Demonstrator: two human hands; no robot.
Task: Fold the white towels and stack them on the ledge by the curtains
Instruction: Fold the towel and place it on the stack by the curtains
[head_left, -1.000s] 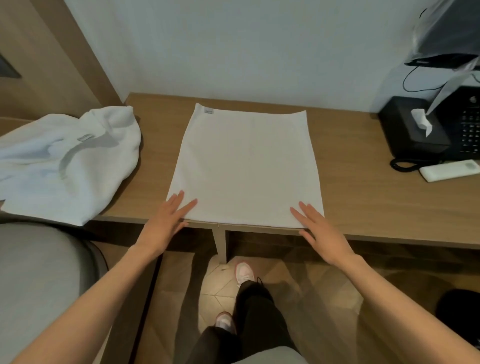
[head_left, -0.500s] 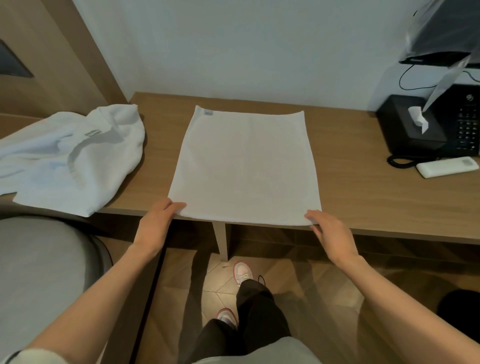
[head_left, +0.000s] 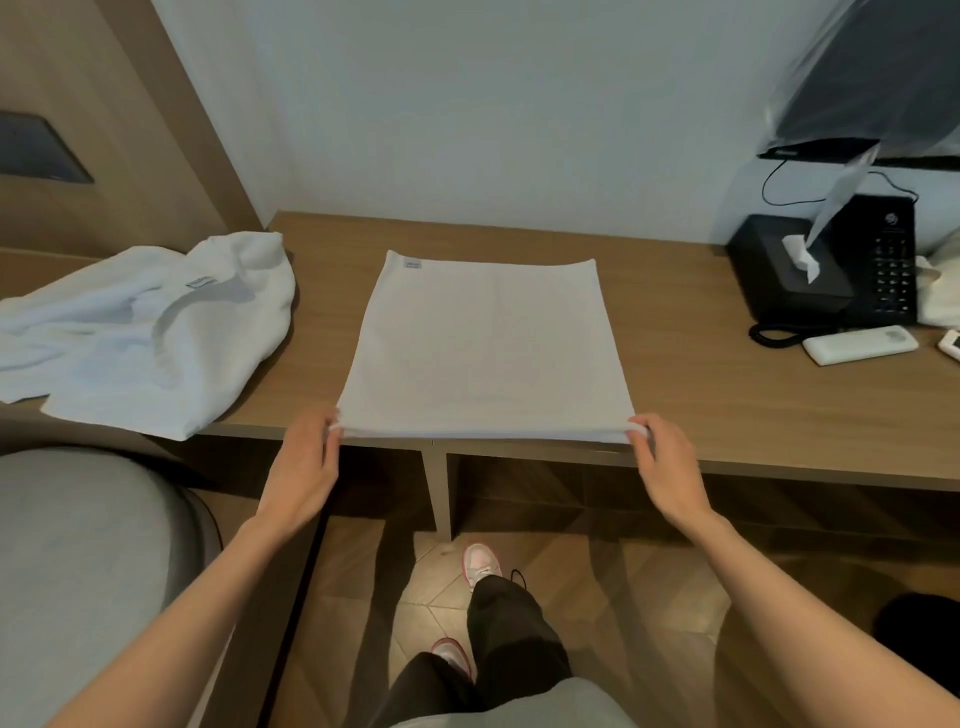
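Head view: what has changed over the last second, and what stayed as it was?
Both hands slid outward along the near edge of the spread towel to its corners: the left hand now pinches the left corner, the right hand the right, lifting the edge slightly. The rest of it lies on the desk as before; crumpled towel, tissue box and remote unmoved.

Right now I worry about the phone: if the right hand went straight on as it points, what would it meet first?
The folded towel, whose near corner the right hand pinches, then probably only desk up to the wall. The phone sits well to the right.
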